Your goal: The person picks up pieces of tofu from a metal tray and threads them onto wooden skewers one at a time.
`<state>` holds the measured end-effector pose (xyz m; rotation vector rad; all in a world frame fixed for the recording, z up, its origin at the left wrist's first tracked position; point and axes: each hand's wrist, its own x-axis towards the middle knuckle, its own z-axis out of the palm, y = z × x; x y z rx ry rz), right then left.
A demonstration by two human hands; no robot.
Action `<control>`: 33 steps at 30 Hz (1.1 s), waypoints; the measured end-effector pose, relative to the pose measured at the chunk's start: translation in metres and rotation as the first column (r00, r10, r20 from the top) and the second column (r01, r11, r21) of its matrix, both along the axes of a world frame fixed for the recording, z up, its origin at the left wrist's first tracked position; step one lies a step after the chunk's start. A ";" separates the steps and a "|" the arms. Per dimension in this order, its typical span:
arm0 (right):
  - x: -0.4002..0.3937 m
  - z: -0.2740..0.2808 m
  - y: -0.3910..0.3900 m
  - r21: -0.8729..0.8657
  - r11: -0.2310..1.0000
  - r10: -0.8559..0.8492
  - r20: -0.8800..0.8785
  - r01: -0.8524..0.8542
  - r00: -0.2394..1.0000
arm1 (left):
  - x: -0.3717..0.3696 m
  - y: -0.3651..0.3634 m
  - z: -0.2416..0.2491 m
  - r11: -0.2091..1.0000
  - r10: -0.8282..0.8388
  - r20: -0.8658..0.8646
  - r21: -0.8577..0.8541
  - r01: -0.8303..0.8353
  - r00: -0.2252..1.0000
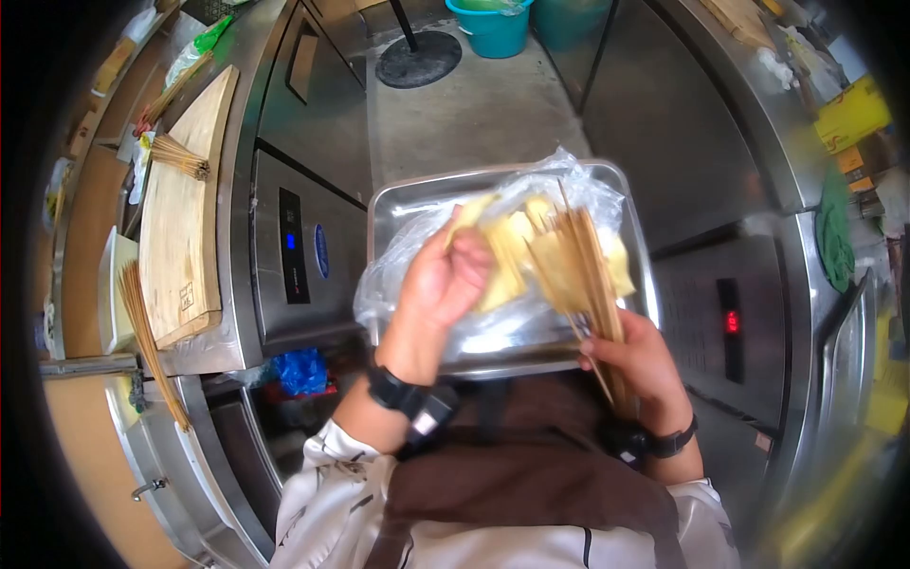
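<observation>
A shallow metal tray (387,197) lies in front of me, with a crumpled clear plastic bag (398,242) spread inside it. Several flat, pale yellow food pieces (507,266) rest on the bag. Over the tray's left half, my left hand (447,280) has its fingers curled on a thin yellow food slice (468,216). My right hand (646,365) is wrapped round a bundle of bamboo skewers (595,275) at the tray's right front corner. Yellow flat pieces overlap the skewers' upper part.
Steel cabinets with a blue display (292,242) and a red display (731,322) flank me. On the left counter are a wooden board (185,247), a tied skewer bundle (180,157) and longer skewers (152,341). A teal basin (495,30) and a round black base (418,60) stand ahead.
</observation>
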<state>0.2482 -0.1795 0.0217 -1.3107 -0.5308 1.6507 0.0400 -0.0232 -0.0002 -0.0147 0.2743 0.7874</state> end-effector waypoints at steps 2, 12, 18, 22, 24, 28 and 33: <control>0.001 0.000 0.000 -0.002 1.000 0.007 0.014 -0.007 1.000 | 0.000 -0.001 0.003 1.000 0.009 0.018 -0.028 -0.008 1.000; 0.002 0.001 -0.002 0.013 1.000 0.024 0.038 -0.024 0.999 | -0.001 -0.012 0.035 0.641 0.667 -0.701 0.712 0.287 0.252; 0.003 0.000 -0.001 0.020 0.999 0.036 0.047 -0.037 0.998 | -0.009 -0.023 0.007 0.261 0.888 -0.446 0.300 0.918 -0.107; 0.002 -0.004 -0.003 0.009 1.000 0.017 0.034 -0.017 0.999 | -0.006 -0.018 0.009 0.366 0.696 -0.715 0.283 0.887 -0.059; 0.002 -0.003 -0.002 0.012 1.000 0.016 0.038 -0.017 0.999 | -0.007 -0.017 0.006 0.421 0.601 -0.799 0.296 0.857 -0.020; 0.003 -0.001 0.000 -0.002 1.000 0.015 0.010 -0.015 1.000 | -0.012 -0.014 -0.006 0.467 0.540 -0.841 0.345 0.814 0.047; 0.005 0.001 0.001 -0.008 0.999 0.038 0.021 -0.038 0.999 | -0.016 -0.007 -0.013 0.491 0.456 -0.881 0.369 0.789 0.129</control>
